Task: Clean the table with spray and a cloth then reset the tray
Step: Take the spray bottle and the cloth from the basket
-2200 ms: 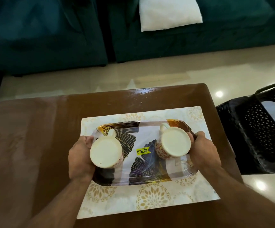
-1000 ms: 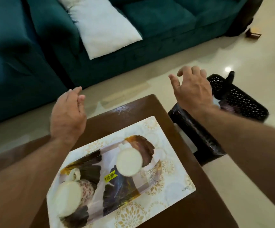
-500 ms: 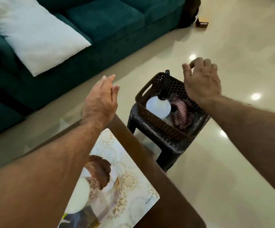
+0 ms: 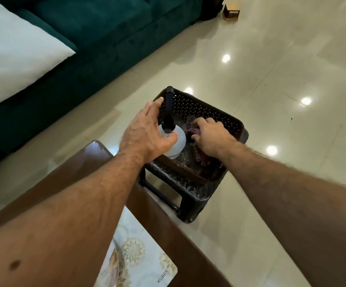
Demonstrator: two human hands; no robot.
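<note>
A: Fingers of the left hand wrap the spray bottle, thumb across the front. Why?
B: Prob to lift it out. Big stuff first: table w/ its mat sits near us, dark basket on a stool just past it.
A: Right hand?
B: Bent onto the checked cloth in the basket. Can't tell if it's pinched yet. No wiping yet.
</note>
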